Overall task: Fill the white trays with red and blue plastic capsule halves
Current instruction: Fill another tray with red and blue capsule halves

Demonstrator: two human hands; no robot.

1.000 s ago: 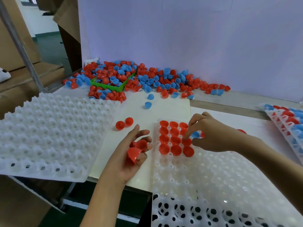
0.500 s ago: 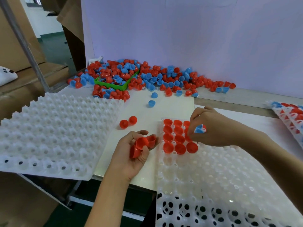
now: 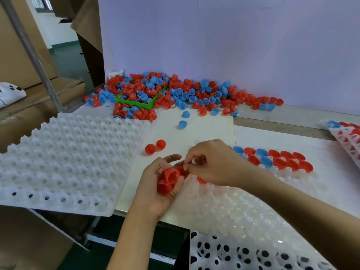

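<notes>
Several red capsule halves [image 3: 168, 179] sit nested in my left hand [image 3: 155, 189] at centre frame, its fingers cupped loosely round them, and my right hand [image 3: 216, 164] reaches across with fingertips [image 3: 186, 167] pinching at the top of that stack, so I read this as drawing the next red half to seat. The working tray [image 3: 233, 209] lies under both hands at lower right, with only its far rows carrying red and blue halves [image 3: 272, 159], so most of it is still to fill. To do this well, I'd peel off just one half, keep the left hand low beside the tray, and drop it open side up into the next free cup. Compared with half a second ago, the right hand has come off the tray's filled rows and across to the left hand, and the blue half it pinched then is no longer visible. The spare tray [image 3: 64, 162] waits at left, the loose pile [image 3: 175, 94] upper centre.
</notes>
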